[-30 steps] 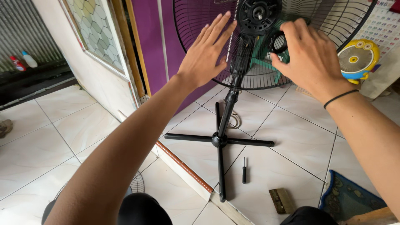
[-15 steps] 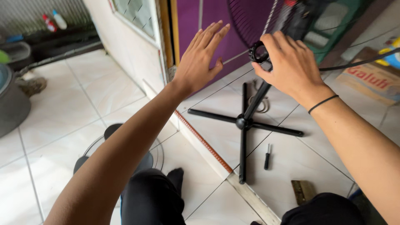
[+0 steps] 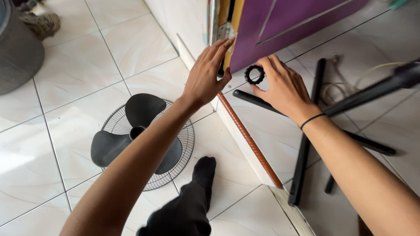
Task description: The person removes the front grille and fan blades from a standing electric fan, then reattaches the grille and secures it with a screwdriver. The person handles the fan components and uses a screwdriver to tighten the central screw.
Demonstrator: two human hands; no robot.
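My right hand (image 3: 284, 87) pinches a small black ribbed ring nut (image 3: 254, 74) between thumb and fingertips, held above the floor in front of a purple door (image 3: 288, 26). A black band circles that wrist. My left hand (image 3: 208, 74) is raised beside it with flat, spread fingers and holds nothing. Below my left forearm a black three-bladed fan blade (image 3: 140, 131) lies on a round wire guard (image 3: 175, 170) on the white tiles. The fan's black cross base (image 3: 306, 148) and its pole (image 3: 376, 89) stand to the right.
A brown-edged raised door sill (image 3: 249, 140) runs diagonally across the floor. My black-socked foot (image 3: 203, 170) rests beside the guard. A grey tub (image 3: 19, 48) stands at the far left with a shoe (image 3: 41, 24) behind it. A pale cord (image 3: 345, 83) lies near the fan base.
The view has dropped from the fan head to the floor. My right hand has come away from the fan with the ring nut; the blade and guard are now in sight.
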